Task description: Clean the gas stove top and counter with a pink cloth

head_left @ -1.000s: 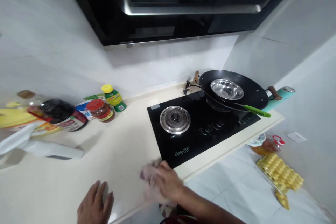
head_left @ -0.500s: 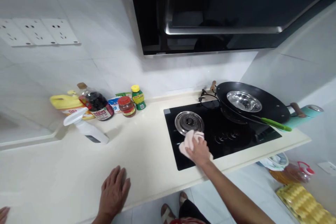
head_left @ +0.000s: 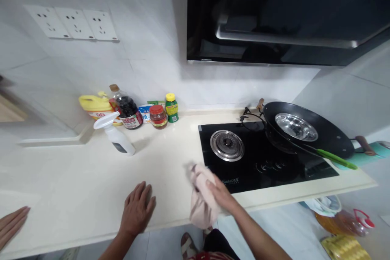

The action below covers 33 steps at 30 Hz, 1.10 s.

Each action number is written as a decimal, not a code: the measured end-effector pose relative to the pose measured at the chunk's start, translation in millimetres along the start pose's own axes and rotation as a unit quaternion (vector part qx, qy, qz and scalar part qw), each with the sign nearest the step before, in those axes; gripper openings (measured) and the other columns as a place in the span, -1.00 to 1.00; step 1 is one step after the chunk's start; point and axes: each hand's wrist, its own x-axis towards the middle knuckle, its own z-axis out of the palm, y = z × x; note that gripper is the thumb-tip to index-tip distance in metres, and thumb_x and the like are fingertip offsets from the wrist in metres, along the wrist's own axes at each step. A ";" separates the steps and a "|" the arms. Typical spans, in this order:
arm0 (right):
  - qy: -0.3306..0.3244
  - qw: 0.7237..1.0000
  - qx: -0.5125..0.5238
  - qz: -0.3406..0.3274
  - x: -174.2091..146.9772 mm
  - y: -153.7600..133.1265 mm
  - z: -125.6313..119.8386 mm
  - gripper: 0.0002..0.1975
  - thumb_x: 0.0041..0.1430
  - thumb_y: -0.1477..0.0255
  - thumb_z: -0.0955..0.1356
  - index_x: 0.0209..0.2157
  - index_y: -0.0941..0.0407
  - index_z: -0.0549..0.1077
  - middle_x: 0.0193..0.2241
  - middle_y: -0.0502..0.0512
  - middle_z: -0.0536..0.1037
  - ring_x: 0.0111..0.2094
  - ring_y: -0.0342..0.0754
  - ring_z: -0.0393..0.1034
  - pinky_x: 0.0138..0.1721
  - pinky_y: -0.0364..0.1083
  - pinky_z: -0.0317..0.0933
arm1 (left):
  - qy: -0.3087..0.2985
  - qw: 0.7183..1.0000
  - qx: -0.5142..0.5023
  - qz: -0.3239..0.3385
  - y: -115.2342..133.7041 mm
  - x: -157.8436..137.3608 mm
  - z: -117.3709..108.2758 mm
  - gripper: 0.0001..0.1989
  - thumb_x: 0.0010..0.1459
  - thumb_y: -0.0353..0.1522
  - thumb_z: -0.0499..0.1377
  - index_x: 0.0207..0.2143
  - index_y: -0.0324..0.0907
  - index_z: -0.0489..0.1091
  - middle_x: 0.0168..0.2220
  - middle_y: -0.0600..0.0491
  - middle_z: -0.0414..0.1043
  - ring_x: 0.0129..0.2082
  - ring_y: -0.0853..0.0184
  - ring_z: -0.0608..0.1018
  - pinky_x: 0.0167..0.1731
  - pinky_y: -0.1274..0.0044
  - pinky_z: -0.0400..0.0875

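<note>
A pale pink cloth [head_left: 201, 195] is bunched in my right hand [head_left: 219, 191], whose fingers are closed on it. It lies across the left edge of the black gas hob [head_left: 248, 170], and its lower end hangs past the counter's front edge. My left hand [head_left: 138, 208] rests flat on the cream countertop [head_left: 166, 170] with the fingers a little apart, holding nothing. Behind my right hand is the bare round burner [head_left: 227, 145]. A white spray bottle [head_left: 117, 136] stands on the counter beyond my left hand.
On the right burner sits a black wok [head_left: 329, 138] holding a steel bowl [head_left: 296, 126], with a green-handled utensil [head_left: 336, 158] across its rim. Soy sauce [head_left: 128, 109], a red-lidded jar [head_left: 158, 116] and a yellow-capped bottle [head_left: 172, 108] line the wall. Another person's hand [head_left: 12, 225] rests at far left.
My right hand has drawn the cloth left, off the hob in front of the left burner to its left edge. My left hand stays flat on the counter. The view has shifted left.
</note>
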 end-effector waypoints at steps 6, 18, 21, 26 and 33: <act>0.263 0.944 -0.197 0.033 -7.1 38.3 -156.8 -0.29 0.27 -0.16 0.13 0.04 0.08 0.51 -0.03 0.29 0.61 0.03 0.20 0.51 0.08 0.21 0.39 | 0.007 1.000 -0.011 0.004 -1.4 -0.4 0.8 -0.46 0.35 -0.11 -0.01 0.21 -0.20 0.42 0.33 -0.20 0.38 0.34 0.07 0.37 0.28 0.20 0.29; 0.221 0.865 -0.439 0.107 9.7 58.6 -104.6 -0.21 0.26 -0.05 0.28 0.39 0.07 0.25 0.45 0.33 0.08 0.46 0.44 -0.13 0.36 0.43 -0.13 | 0.003 1.000 -0.003 0.009 0.3 0.1 0.6 -0.45 0.36 -0.12 -0.03 0.23 -0.21 0.39 0.34 -0.22 0.36 0.35 0.06 0.35 0.28 0.19 0.28; 0.225 0.836 -0.481 0.140 17.6 51.8 -72.6 -0.20 0.28 -0.01 0.29 0.42 0.12 0.21 0.47 0.40 0.04 0.47 0.52 -0.20 0.36 0.48 -0.28 | -0.008 1.000 0.006 0.005 3.4 0.7 -4.1 -0.45 0.37 -0.12 -0.05 0.23 -0.21 0.39 0.34 -0.22 0.35 0.36 0.05 0.34 0.29 0.18 0.26; 0.131 0.868 -0.475 0.068 9.9 21.8 -6.0 -0.24 0.32 0.12 0.31 0.43 0.20 0.20 0.48 0.43 0.02 0.49 0.52 -0.26 0.41 0.45 -0.35 | -0.015 1.000 0.007 0.004 5.4 1.3 -5.6 -0.43 0.37 -0.11 -0.06 0.23 -0.23 0.39 0.35 -0.25 0.34 0.37 0.03 0.34 0.30 0.16 0.25; -0.110 0.914 -0.389 -0.032 8.7 -28.7 90.2 -0.24 0.40 0.02 0.23 0.47 0.12 0.12 0.54 0.27 -0.19 0.52 0.39 -0.47 0.46 0.36 -0.44 | -0.011 1.000 -0.019 -0.003 1.7 2.5 -2.8 -0.43 0.35 -0.11 -0.03 0.22 -0.24 0.39 0.34 -0.27 0.34 0.38 0.01 0.33 0.29 0.13 0.27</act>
